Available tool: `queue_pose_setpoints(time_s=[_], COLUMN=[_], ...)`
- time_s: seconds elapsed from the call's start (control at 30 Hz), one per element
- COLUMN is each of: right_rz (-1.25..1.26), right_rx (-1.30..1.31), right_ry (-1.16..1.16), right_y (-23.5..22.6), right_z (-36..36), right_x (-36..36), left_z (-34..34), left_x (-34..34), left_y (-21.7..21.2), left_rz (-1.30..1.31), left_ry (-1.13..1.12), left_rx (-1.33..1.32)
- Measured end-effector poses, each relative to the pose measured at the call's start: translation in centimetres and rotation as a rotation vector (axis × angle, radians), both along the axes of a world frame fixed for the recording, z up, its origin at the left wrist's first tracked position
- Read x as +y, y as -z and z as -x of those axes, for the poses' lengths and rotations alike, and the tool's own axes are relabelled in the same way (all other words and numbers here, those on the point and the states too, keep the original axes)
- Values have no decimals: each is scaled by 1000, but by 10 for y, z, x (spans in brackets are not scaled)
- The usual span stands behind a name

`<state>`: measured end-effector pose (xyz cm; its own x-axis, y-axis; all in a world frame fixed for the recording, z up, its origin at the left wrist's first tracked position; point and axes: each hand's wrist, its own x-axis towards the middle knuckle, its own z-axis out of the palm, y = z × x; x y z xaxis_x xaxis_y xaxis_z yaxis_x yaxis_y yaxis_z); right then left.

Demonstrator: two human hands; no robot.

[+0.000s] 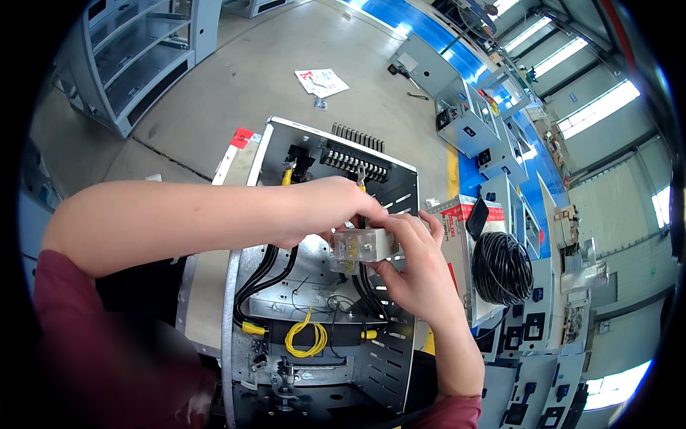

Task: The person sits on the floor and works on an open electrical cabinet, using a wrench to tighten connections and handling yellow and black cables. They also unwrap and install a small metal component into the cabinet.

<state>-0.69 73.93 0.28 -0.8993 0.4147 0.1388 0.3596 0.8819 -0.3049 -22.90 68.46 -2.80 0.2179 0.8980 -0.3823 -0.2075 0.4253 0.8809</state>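
Note:
A small block with a clear plastic cover and a white end (361,245) is held above an open metal cabinet (389,390). My right hand (418,264) grips its white end, thumb below and fingers on top. Across from it, my left hand (325,207) has its fingers bent round the block's far side, partly hidden behind the hand itself. Inside the cabinet, a black terminal strip (354,161) is fixed at the far end. Thick black cables (259,286) with yellow sleeves run along the sides. A coil of thin yellow wire (307,342) lies nearer me.
Right of the cabinet, a cardboard box (451,230) carries a dark phone-like slab (477,218) and a coil of black cable (502,268). A grey cabinet frame (128,96) stands far left. Paper (321,82) lies on the floor, and more grey enclosures (468,114) line the right.

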Motion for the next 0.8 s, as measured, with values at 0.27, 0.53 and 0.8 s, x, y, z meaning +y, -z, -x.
queue_pose_setpoints(time_s=[0.27,0.53,0.8], right_rz=[29,-41,18], right_rx=[98,-41,-252], right_ry=[-175,-285,-164], right_y=[-12,-16,-18], right_z=[-13,-16,-18], right_x=[8,7,-6], left_z=[-1,-9,-8], left_x=[3,8,17], left_y=[1,28,18], left_rz=[-56,-536,-410], left_ry=[44,371,531], left_rx=[126,893,864])
